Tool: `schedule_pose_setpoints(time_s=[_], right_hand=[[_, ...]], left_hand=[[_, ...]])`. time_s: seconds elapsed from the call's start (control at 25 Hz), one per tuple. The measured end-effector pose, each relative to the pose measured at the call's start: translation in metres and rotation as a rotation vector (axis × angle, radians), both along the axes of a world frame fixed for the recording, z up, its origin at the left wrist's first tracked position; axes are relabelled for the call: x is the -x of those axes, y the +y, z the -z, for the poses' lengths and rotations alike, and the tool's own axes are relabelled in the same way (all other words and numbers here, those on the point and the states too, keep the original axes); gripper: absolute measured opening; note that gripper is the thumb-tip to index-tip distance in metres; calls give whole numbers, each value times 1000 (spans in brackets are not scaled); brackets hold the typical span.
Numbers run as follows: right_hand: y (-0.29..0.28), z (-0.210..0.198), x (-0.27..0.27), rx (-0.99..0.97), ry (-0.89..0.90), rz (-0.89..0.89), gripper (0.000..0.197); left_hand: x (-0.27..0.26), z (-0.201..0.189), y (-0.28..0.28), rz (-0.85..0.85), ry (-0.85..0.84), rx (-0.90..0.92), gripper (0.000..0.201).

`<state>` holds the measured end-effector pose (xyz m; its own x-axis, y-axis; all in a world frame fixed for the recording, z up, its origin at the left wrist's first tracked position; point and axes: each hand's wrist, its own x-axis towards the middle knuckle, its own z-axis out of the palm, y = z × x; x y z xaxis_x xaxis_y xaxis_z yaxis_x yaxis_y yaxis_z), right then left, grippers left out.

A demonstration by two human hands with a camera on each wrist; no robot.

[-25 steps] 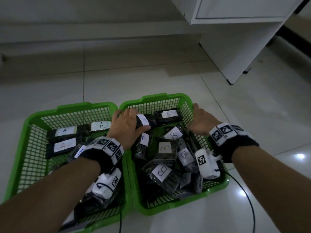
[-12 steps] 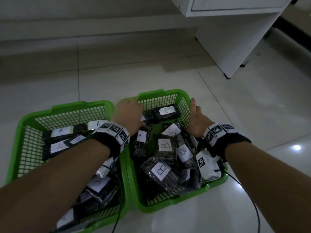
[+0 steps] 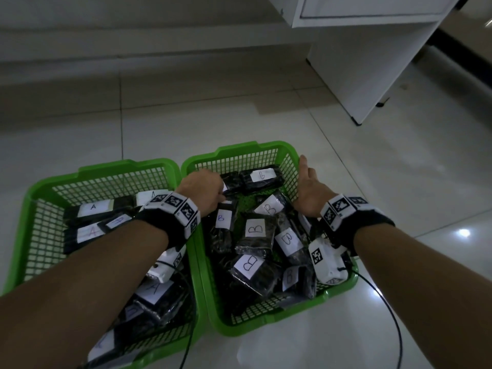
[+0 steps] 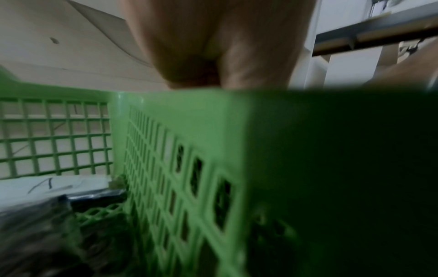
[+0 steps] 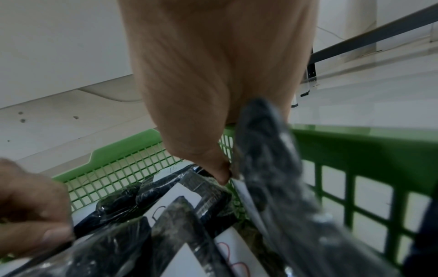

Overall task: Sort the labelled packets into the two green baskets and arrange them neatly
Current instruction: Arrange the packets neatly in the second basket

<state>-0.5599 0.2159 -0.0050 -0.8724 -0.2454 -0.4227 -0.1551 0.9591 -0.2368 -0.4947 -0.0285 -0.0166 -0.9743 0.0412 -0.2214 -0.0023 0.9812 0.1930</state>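
Note:
Two green baskets stand side by side on the floor. The left basket [image 3: 127, 166] holds black packets labelled A [image 3: 93, 209]. The right basket [image 3: 234, 147] holds a loose pile of packets labelled B [image 3: 257, 230]. My left hand [image 3: 202, 190] reaches into the right basket's far left corner, its fingers curled round a black packet [image 3: 231, 181] lying beside another B packet [image 3: 262, 175]. My right hand [image 3: 308, 187] stands flat along that basket's right wall with straight fingers. In the right wrist view its thumb [image 5: 222, 174] touches a packet standing on edge [image 5: 265, 150].
A white cabinet [image 3: 359, 62] stands at the far right on the pale tiled floor [image 3: 186, 121]. A low step [image 3: 133, 70] runs along the back. A black cable [image 3: 386, 302] trails from my right wrist across the floor beside the right basket.
My left hand has carried its packet toward the far left corner of the right basket, next to the far B packet. My right hand's fingers have straightened along the right wall.

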Motion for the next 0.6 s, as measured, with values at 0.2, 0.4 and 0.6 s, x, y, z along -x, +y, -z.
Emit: schedule_pose_setpoints(time_s=[0.2,0.4,0.6], right_hand=[[4,0,2,49,-28,6,116],[8,-1,4,55,-48,-16,116],[3,-18,-4,16,-78,17,118]], left_hand=[[-19,9,-5,91,-52,-83,39],[-31,6,-8,175,-3,-140,29],[-35,-1,-2,143,-49,-141,36]])
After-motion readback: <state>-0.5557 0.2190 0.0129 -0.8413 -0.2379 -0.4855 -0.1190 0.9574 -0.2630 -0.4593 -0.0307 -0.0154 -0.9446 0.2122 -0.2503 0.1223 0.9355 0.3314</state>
